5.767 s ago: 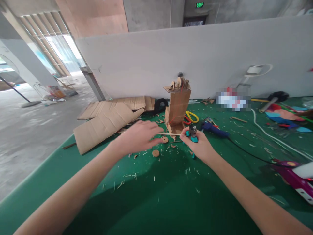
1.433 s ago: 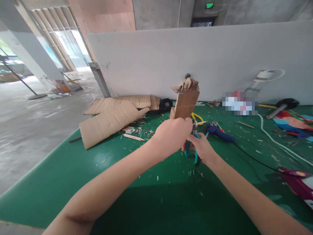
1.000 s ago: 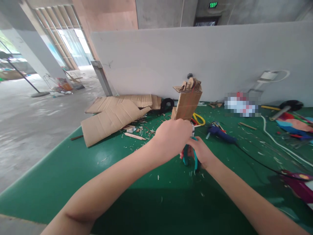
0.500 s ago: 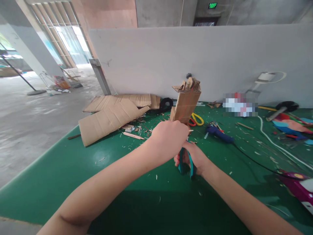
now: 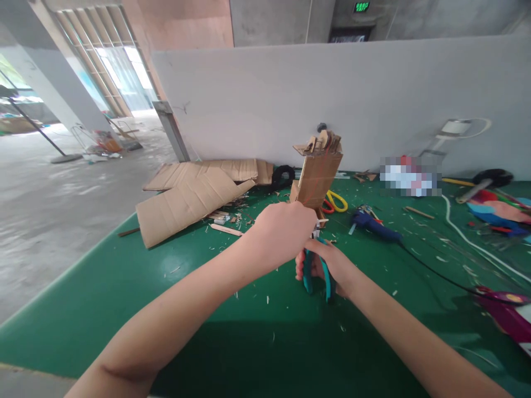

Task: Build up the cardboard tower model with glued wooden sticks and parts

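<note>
Gripping a pair of teal-handled metal pliers [image 5: 307,272] over a green tabletop [image 5: 199,315], my right hand [image 5: 335,264] wraps the handles, which stand apart, in the head view. My left hand [image 5: 284,229], knuckles up, closes around a thin, pale wooden stick [image 5: 323,220], its tip jutting out beside the pliers' head. My left fingertips are hidden, and I cannot tell whether the tool's jaws touch the wood. Just behind rises a tall brown cardboard tower [image 5: 319,181]; flat brown cardboard sheets [image 5: 186,207] lie left, a dark-blue hand tool with a black cord [image 5: 375,228] right.
</note>
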Demonstrator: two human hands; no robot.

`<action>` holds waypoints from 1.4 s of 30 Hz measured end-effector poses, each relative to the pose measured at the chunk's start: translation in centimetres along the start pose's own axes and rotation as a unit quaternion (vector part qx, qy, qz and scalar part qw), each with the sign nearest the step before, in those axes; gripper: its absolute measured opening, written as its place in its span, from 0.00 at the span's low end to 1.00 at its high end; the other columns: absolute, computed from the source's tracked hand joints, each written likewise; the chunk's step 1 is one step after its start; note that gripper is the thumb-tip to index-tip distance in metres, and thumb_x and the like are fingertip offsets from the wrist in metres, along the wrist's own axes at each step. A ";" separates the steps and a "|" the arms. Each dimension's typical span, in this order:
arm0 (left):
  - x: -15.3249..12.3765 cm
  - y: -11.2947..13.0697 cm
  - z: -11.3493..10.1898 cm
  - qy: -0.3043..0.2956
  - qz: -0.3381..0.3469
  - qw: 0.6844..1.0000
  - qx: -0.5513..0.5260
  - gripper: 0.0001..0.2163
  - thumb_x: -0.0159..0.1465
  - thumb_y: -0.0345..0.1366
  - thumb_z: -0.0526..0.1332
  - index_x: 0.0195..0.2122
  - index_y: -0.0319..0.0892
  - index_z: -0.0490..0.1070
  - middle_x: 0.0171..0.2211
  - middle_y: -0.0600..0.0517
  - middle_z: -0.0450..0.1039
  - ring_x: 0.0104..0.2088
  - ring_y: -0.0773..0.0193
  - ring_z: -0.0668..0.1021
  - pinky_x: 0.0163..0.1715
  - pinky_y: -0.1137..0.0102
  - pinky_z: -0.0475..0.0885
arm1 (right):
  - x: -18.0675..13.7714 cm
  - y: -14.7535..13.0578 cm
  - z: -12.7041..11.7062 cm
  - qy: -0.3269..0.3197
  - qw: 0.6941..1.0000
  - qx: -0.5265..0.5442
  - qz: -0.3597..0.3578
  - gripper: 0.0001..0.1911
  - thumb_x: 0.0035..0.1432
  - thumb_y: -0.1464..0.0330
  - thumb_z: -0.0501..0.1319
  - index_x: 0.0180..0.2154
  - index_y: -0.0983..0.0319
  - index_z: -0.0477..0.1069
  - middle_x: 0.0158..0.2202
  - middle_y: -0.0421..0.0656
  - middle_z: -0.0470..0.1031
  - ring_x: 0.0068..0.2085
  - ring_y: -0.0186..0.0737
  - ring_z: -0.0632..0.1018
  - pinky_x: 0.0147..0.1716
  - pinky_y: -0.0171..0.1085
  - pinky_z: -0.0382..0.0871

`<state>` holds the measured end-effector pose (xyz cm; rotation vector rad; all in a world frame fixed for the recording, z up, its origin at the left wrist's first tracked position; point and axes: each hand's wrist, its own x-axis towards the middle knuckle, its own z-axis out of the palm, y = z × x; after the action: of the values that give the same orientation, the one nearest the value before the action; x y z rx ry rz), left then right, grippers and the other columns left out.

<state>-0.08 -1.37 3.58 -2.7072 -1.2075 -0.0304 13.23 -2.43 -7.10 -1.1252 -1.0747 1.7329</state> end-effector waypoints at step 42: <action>0.6 -3.0 2.1 0.078 0.000 0.995 0.063 0.09 0.60 0.26 0.50 0.33 0.37 0.70 0.24 0.47 0.71 0.25 0.60 0.75 0.21 0.70 0.59 | 0.3 -0.4 1.4 0.027 0.999 0.030 0.008 0.16 0.47 0.57 0.64 0.24 0.62 0.65 0.19 0.36 0.66 0.20 0.32 0.68 0.22 0.38 0.68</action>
<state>-2.02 1.41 1.98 -2.5441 -1.1239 -0.1585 11.87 -2.35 -6.46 -1.1394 -0.9770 1.7265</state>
